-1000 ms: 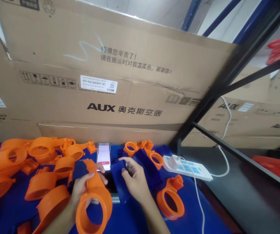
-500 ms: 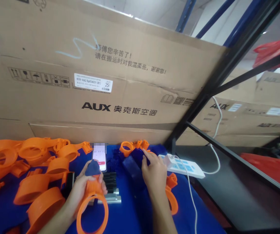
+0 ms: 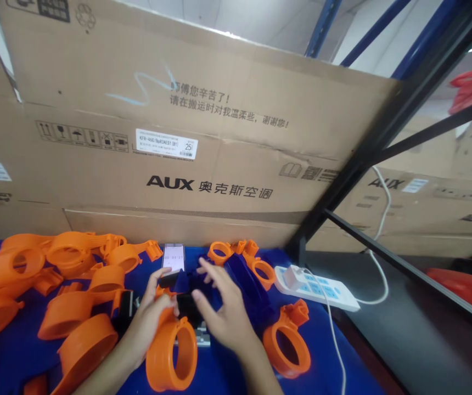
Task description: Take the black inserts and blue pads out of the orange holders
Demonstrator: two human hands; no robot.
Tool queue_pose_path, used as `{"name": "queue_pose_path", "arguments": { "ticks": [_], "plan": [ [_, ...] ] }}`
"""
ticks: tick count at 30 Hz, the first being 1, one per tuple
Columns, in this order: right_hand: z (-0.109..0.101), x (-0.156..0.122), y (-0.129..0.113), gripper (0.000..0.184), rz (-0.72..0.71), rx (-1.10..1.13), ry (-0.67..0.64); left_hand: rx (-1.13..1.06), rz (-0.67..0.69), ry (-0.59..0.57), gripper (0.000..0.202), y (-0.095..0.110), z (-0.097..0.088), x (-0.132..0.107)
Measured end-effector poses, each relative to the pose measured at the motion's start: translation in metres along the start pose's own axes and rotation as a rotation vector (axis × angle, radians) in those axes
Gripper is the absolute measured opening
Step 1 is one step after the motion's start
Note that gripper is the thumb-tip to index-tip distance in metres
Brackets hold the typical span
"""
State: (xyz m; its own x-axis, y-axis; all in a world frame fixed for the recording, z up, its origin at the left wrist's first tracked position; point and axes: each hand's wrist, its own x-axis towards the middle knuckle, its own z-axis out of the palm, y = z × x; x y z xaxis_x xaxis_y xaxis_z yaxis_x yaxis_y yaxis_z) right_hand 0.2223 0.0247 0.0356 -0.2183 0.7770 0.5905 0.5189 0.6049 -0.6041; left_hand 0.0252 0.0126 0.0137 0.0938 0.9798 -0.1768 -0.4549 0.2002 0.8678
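My left hand [image 3: 150, 318] is closed around the clamp end of an orange plastic ring part [image 3: 171, 355], whose ring hangs below the hand. A small dark blue piece [image 3: 181, 281] and a black piece [image 3: 169, 278] show at the top of that grip. My right hand [image 3: 226, 312] is just to the right, thumb and fingers spread, with nothing visible between them. Between the hands lies something black [image 3: 189, 308]; whether the right thumb touches it I cannot tell. Behind the hands a phone [image 3: 173, 257] displays a running time.
Several orange ring parts [image 3: 69, 315] crowd the left of the blue cloth [image 3: 228, 378]. More lie at the right, one near the front [image 3: 287, 343]. A white power strip [image 3: 318, 288] with a cable sits by the black rack post [image 3: 302, 249]. A large cardboard box [image 3: 219, 219] stands behind.
My right hand has come back left from the dark blue pieces to beside the held part, its fingers now spread. The orange ring has turned and moved slightly right. The view has shifted a little.
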Motion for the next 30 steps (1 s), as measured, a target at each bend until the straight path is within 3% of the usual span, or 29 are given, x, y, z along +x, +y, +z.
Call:
{"name": "queue_pose_path", "arguments": {
  "ticks": [3, 6, 11, 17, 26, 30],
  "plan": [
    [0.015, -0.003, -0.006, 0.049, -0.037, 0.042, -0.101, 0.090, 0.032, -0.068, 0.049, -0.003, -0.003, 0.000],
    [0.024, -0.007, -0.003, 0.043, 0.006, 0.024, -0.043, 0.139, 0.077, -0.117, 0.035, -0.006, -0.004, 0.001],
    [0.036, -0.014, -0.002, 0.038, 0.059, -0.004, 0.007, 0.159, 0.031, -0.096, 0.038, -0.010, -0.004, 0.007],
    [0.043, -0.020, -0.001, 0.047, 0.008, -0.066, -0.067, 0.273, 0.120, -0.096, 0.037, -0.006, -0.005, 0.008],
    [0.043, -0.021, 0.001, 0.048, -0.032, -0.152, -0.087, 0.218, 0.133, -0.147, 0.031, -0.003, -0.003, 0.007],
    [0.042, -0.020, -0.001, 0.047, 0.022, -0.071, -0.087, 0.062, 0.036, -0.105, 0.031, -0.004, -0.004, 0.010]
  ]
}}
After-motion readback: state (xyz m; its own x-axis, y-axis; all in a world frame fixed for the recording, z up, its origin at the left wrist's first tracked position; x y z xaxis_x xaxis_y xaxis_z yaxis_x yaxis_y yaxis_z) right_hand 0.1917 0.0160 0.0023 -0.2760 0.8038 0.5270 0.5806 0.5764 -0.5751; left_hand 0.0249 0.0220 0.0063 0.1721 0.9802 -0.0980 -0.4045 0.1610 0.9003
